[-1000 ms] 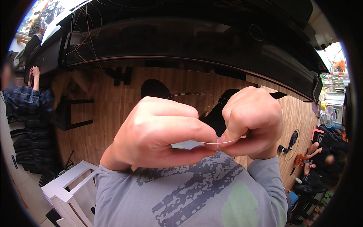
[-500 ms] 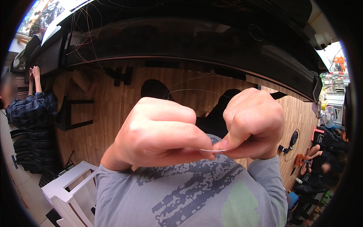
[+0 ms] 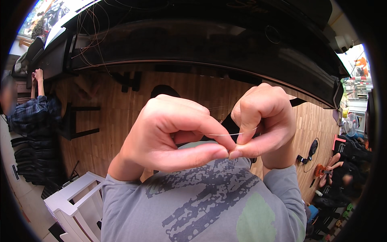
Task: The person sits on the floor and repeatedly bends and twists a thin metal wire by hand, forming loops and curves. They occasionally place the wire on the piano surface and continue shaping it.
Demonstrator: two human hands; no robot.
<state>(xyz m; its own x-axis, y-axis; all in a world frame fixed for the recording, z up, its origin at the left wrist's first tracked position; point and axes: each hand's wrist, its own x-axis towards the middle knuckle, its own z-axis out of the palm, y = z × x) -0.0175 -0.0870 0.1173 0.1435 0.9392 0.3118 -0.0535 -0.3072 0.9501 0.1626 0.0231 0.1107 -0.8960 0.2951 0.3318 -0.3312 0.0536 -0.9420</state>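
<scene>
My left hand [image 3: 173, 135] and my right hand [image 3: 268, 121] meet in front of my chest, thumb tips close together. A thin pale wire [image 3: 223, 134] runs across from the left index finger to the right fingers. Both hands are closed in a pinch on it. Its further ends are too fine to follow, though faint strands show behind the hands.
Beyond the hands stretches a long glossy black top [image 3: 181, 44], bearing loose coiled wires [image 3: 92, 34] at left and a small wire ring [image 3: 273, 34] at right. A person in a plaid shirt [image 3: 32, 113] is at far left. A white wooden frame [image 3: 76, 205] stands near left.
Both hands have risen slightly and rolled, so thumbs and index fingers now show more plainly. More of the wire is visible between the fingers.
</scene>
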